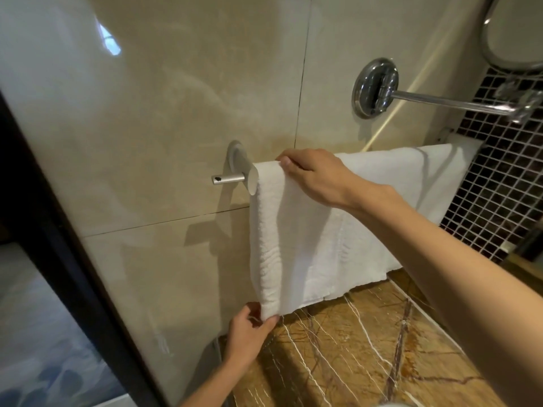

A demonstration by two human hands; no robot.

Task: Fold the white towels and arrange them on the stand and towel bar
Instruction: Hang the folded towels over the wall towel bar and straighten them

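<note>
A white towel (317, 242) hangs folded over the towel bar on the beige tiled wall. The bar itself is hidden under the cloth, and only its silver left mount (238, 168) shows. My right hand (314, 174) rests on top of the towel at its left end, fingers curled over the upper edge at the bar. My left hand (249, 327) pinches the towel's lower left corner from below. The towel's right part drapes on toward the mosaic wall.
A chrome wall mount with a swing arm (379, 89) sticks out above the towel toward a round mirror (517, 33) at the top right. A brown marble counter (367, 348) lies below. A dark door frame (58, 259) runs down the left.
</note>
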